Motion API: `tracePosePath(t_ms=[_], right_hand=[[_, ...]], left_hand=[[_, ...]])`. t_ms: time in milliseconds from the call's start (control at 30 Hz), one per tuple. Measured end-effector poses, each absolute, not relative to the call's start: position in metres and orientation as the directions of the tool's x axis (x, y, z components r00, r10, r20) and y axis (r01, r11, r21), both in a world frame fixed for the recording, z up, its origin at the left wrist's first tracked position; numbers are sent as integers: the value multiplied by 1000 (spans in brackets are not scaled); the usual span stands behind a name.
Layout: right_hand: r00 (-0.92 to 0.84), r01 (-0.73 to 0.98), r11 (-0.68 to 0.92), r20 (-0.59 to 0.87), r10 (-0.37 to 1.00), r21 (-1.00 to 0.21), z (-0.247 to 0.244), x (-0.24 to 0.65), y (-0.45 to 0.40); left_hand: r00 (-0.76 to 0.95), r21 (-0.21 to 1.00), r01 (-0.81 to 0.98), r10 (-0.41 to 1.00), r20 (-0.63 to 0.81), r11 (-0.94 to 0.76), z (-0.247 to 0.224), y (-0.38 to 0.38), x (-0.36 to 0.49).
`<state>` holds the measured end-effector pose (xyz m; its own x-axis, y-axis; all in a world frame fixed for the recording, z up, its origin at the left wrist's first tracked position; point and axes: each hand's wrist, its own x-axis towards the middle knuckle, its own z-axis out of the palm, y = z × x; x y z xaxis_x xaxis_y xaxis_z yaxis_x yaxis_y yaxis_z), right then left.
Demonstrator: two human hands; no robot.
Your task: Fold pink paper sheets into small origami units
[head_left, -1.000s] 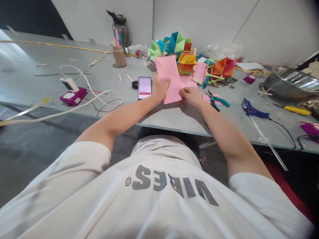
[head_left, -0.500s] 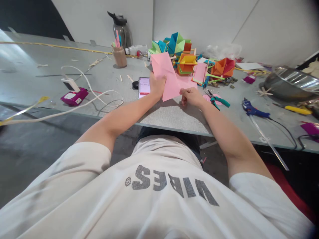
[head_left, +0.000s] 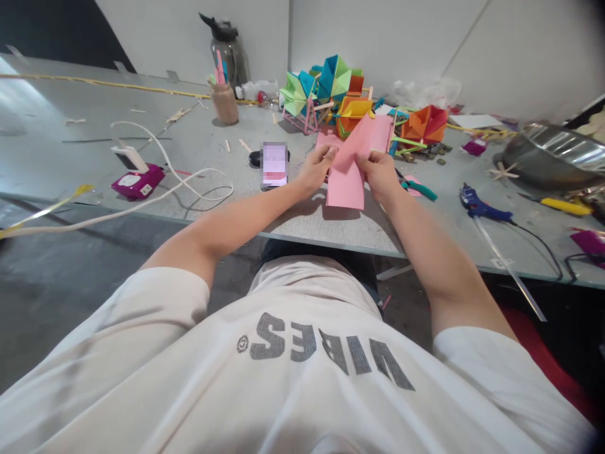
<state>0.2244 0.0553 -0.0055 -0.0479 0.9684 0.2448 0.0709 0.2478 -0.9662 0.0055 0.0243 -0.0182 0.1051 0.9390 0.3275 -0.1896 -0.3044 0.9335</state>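
Observation:
Between my two hands a folded pink sheet of paper is held up above the table's front part. My left hand closes on its left side, thumb uppermost. On the right edge, my right hand pinches the sheet between thumb and fingers. Another pink piece shows behind the paper, partly covered by it. Just beyond stand folded paper shapes in green and blue, yellow and orange-red, among small stick frames. Teal-handled pliers lie right of my right hand, partly hidden.
A phone lies left of my left hand. Farther left are a purple power adapter and looping white cable. A jar of sticks stands at the back. Rightward lie a blue glue gun, a yellow-handled cutter and a metal bowl.
The pink paper has moved right and turned, its lower end now hanging toward me. Both hands have shifted right, and the phone is more fully visible.

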Motion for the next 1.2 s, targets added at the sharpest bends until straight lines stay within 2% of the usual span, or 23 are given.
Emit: tracePosePath(t_ms=[200,400,767,1200], right_hand=[[-22,51,233,232,972,-971,-4,225,57],[-93,-38,230,233,968,-972,-7,225,57],[-152,-50,192,198,968,-980,0,224,41],[-193,10,115,111,975,-993,9,218,31]], left_hand=[[84,959,-208,974,213,-192,1,12,3],[138,955,-273,977,160,-117,6,3,1],[229,962,-243,955,186,-129,4,5,-2],[94,951,-288,985,145,-113,-1,17,-4]])
